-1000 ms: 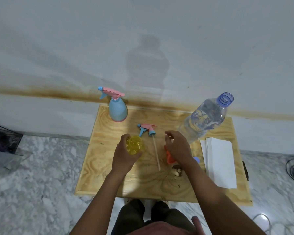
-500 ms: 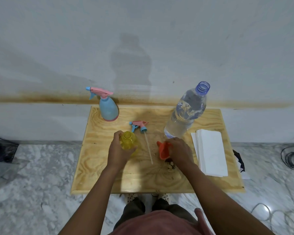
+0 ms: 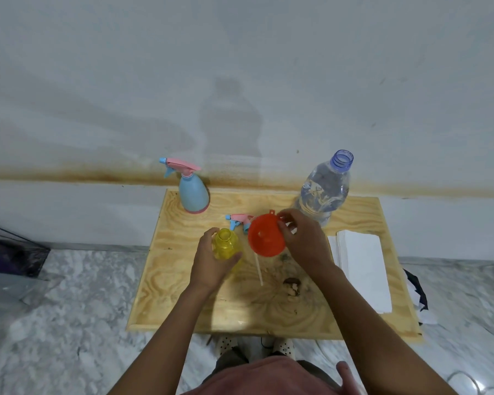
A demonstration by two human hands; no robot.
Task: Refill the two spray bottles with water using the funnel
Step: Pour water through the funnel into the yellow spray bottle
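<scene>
Near the middle of the tabletop [image 3: 183, 295], the left hand [image 3: 208, 266] curls round the upright yellow spray bottle [image 3: 226, 246], whose mouth is uncapped. Just right of that mouth hangs the orange funnel [image 3: 264, 238], its bowl tilted toward the camera. The right hand [image 3: 303, 240] pinches its rim, so the spout probably needs to swing left and down.
</scene>
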